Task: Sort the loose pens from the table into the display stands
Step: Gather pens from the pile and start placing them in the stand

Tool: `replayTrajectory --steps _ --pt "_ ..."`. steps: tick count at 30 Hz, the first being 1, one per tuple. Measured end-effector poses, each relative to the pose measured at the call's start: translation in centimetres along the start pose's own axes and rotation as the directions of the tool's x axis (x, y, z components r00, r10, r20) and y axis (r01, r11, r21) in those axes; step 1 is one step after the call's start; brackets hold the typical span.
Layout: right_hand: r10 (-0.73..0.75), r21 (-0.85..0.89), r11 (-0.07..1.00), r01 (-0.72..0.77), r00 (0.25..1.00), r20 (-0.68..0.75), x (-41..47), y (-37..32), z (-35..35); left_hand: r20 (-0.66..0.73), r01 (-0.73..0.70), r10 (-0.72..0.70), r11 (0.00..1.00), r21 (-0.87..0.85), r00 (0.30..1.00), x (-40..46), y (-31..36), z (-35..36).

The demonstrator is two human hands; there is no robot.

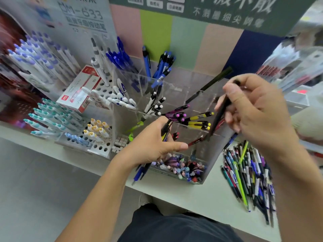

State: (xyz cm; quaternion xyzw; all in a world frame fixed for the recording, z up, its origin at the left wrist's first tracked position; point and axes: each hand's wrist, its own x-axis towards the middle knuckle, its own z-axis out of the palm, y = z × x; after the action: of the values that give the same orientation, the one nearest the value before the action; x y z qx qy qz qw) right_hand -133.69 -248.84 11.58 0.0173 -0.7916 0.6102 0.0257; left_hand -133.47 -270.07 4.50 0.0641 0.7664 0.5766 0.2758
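Note:
A pile of loose pens (250, 177) lies on the white table at the right. A clear acrylic display stand (215, 151) with several compartments stands in the middle, holding blue, white, purple and yellow pens. My left hand (153, 145) hovers over the stand's front, gripping a bundle of pens (166, 130), with blue ones sticking out below the palm. My right hand (258, 110) is raised over the stand's right side, fingers closed on a dark pen (218, 117) that points down into a compartment. A second black pen (209, 84) slants behind it.
A perforated white stand (103, 147) at the left holds teal, yellow and blue-capped pens. A red and white pen box (78, 91) lies on it. More racks of white pens fill the far left. The table edge (174, 191) runs diagonally before me.

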Motion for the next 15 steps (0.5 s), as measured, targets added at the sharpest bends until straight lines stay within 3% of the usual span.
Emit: replayTrajectory --steps 3,6,12,15 --pt "0.074 -0.174 0.984 -0.022 0.952 0.298 0.0 0.6 0.1 -0.014 -0.053 0.058 0.964 0.259 0.998 0.4 0.9 0.7" --pt "0.134 -0.147 0.985 -0.086 0.925 0.356 -0.2 1.4 0.5 0.036 -0.111 0.105 0.943 0.315 0.994 1.4 2.2 2.2" --pt "0.11 -0.129 0.988 -0.085 0.974 0.197 -0.8 1.2 -2.6 0.076 -0.129 0.111 0.941 0.313 0.991 2.6 3.1 3.2" --pt "-0.023 -0.067 0.998 0.019 0.998 -0.055 -0.9 -1.1 -6.0 -0.007 -0.159 0.167 0.952 0.263 0.986 2.6 2.6 3.0"
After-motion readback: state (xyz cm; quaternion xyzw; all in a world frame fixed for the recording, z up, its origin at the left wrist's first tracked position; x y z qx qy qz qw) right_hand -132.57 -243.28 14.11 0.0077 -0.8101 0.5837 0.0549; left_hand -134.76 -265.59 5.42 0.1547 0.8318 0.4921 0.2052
